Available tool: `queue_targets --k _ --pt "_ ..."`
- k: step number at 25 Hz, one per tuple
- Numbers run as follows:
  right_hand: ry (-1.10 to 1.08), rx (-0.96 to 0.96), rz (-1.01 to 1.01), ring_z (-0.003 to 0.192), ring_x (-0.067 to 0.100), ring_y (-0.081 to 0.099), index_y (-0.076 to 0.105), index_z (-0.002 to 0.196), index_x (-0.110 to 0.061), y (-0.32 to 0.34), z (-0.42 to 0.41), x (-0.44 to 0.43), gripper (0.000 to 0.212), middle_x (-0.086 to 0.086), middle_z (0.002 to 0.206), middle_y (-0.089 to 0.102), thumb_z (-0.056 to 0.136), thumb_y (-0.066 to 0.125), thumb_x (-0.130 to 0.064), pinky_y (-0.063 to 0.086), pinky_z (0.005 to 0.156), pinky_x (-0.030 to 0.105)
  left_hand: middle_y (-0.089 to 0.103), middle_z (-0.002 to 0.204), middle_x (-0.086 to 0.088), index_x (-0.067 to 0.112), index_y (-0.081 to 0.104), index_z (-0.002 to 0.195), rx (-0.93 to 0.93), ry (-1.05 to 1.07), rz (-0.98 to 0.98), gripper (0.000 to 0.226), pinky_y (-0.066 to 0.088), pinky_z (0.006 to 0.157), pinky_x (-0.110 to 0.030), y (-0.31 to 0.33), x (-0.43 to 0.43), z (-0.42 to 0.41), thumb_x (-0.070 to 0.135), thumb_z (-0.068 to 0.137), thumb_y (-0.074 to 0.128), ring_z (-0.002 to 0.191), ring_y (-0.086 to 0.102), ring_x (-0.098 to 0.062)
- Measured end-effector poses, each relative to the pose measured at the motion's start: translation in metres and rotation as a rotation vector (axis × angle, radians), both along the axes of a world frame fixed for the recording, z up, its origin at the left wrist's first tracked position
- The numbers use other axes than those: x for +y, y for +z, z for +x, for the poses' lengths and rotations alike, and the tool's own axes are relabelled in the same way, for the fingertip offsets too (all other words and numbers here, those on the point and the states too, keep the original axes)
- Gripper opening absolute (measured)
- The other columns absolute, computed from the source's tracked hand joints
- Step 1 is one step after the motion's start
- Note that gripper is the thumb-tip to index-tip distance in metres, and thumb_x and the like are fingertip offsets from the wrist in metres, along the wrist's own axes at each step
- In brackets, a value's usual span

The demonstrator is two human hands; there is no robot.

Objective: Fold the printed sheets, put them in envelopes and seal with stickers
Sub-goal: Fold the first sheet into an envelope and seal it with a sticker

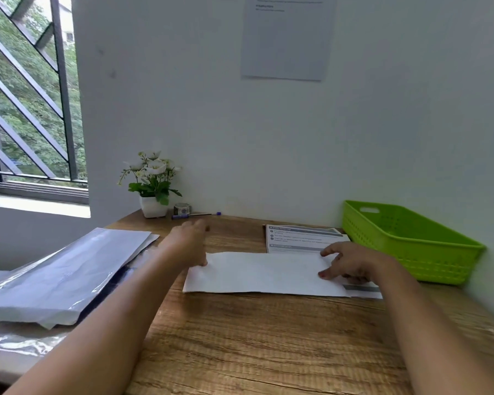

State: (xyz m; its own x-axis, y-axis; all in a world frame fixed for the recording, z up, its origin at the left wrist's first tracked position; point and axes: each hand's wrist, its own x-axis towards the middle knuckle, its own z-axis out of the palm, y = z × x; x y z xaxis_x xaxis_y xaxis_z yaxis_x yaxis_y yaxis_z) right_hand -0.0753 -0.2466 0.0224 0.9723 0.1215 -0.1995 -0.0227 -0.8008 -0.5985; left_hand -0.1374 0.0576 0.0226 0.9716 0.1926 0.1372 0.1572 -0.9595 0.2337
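A folded white paper sheet point(257, 273) lies mid-way across the brown wooden table point(268, 343). The right hand point(351, 263) presses spread fingertips on its right end. The left hand point(187, 242), blurred, hovers unclenched over its far left corner, grasping nothing. A lime-green plastic basket point(411, 243) stands far right

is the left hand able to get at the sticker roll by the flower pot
Probably yes: the left hand hovers just short of the sticker roll, with only bare table and a thin pen between them.
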Motion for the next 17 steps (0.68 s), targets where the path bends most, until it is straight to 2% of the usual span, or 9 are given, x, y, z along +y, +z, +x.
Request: queue_targets --k 2,4,6,8,9,13,15,17 --pt "0.073 0.003 -0.078 0.084 0.018 0.052 0.050 0.135 -0.027 0.001 -0.002 0.002 0.062 0.008 0.122 0.049 0.078 0.076 -0.024 0.043 0.062 0.024 0.033 0.150 0.000 0.025 0.033 0.142 -0.090 -0.267 0.089 0.060 0.032 0.110 -0.039 -0.010 -0.021 0.000 0.027 0.089 0.060 0.136 0.033 -0.022" --pt "0.156 -0.008 -0.206 0.091 0.017 0.048 0.045 0.139 -0.031 0.004 -0.004 0.006 0.058 0.006 0.136 0.043 0.086 0.068 -0.027 0.042 0.069 0.023 0.021 0.156 0.003 0.032 0.025 0.146 0.032 -0.438 0.062 0.054 0.016 0.117 -0.044 -0.021 -0.043 0.000 0.043 0.095 0.043 0.144 0.018 -0.021" --pt "0.188 -0.028 -0.311 0.108 0.020 0.049 0.041 0.141 -0.034 0.005 -0.004 0.009 0.056 0.005 0.147 0.038 0.089 0.062 -0.032 0.042 0.084 0.023 0.008 0.159 0.004 0.037 0.013 0.148 0.212 -0.437 0.075 0.057 0.005 0.118 -0.051 -0.030 -0.053 0.005 0.056 0.096 0.027 0.147 0.004 -0.022" --pt "0.188 -0.034 -0.391 0.129 0.023 0.044 0.037 0.143 -0.034 0.004 -0.004 0.011 0.057 0.005 0.151 0.034 0.091 0.059 -0.037 0.035 0.104 0.027 -0.002 0.160 0.004 0.040 0.003 0.148 0.283 -0.405 0.092 0.060 -0.001 0.116 -0.055 -0.035 -0.052 0.009 0.061 0.094 0.017 0.147 -0.005 -0.023" --pt "0.188 -0.035 -0.419 0.134 0.023 0.040 0.036 0.144 -0.033 0.004 -0.004 0.012 0.057 0.005 0.152 0.033 0.092 0.057 -0.038 0.031 0.109 0.029 -0.004 0.160 0.003 0.041 0.000 0.148 0.291 -0.397 0.104 0.060 -0.003 0.116 -0.056 -0.037 -0.051 0.010 0.062 0.093 0.016 0.147 -0.006 -0.024" --pt "0.192 -0.122 -0.489 0.135 0.022 0.038 0.035 0.146 -0.027 0.001 -0.003 0.021 0.056 0.005 0.150 0.036 0.094 0.054 -0.033 0.031 0.108 0.027 0.000 0.160 0.003 0.038 0.004 0.149 0.297 -0.390 0.082 0.062 0.000 0.117 -0.054 -0.034 -0.050 0.010 0.062 0.093 0.018 0.147 -0.002 -0.023" --pt "0.197 -0.204 -0.494 0.135 0.022 0.038 0.030 0.147 -0.028 -0.002 0.002 0.026 0.059 0.006 0.149 0.037 0.094 0.055 -0.027 0.032 0.109 0.029 0.019 0.157 0.000 0.031 0.020 0.148 0.202 -0.389 0.003 0.059 0.015 0.117 -0.051 -0.029 -0.047 0.012 0.057 0.095 0.028 0.145 0.017 -0.024" --pt "0.171 -0.292 -0.460 0.131 0.021 0.044 0.037 0.144 -0.029 -0.006 0.009 0.026 0.054 0.004 0.145 0.043 0.093 0.053 -0.019 0.037 0.108 0.032 0.041 0.146 -0.002 0.027 0.037 0.140 -0.008 -0.320 -0.047 0.048 0.035 0.108 -0.046 -0.024 -0.034 0.019 0.046 0.096 0.039 0.132 0.039 -0.023"
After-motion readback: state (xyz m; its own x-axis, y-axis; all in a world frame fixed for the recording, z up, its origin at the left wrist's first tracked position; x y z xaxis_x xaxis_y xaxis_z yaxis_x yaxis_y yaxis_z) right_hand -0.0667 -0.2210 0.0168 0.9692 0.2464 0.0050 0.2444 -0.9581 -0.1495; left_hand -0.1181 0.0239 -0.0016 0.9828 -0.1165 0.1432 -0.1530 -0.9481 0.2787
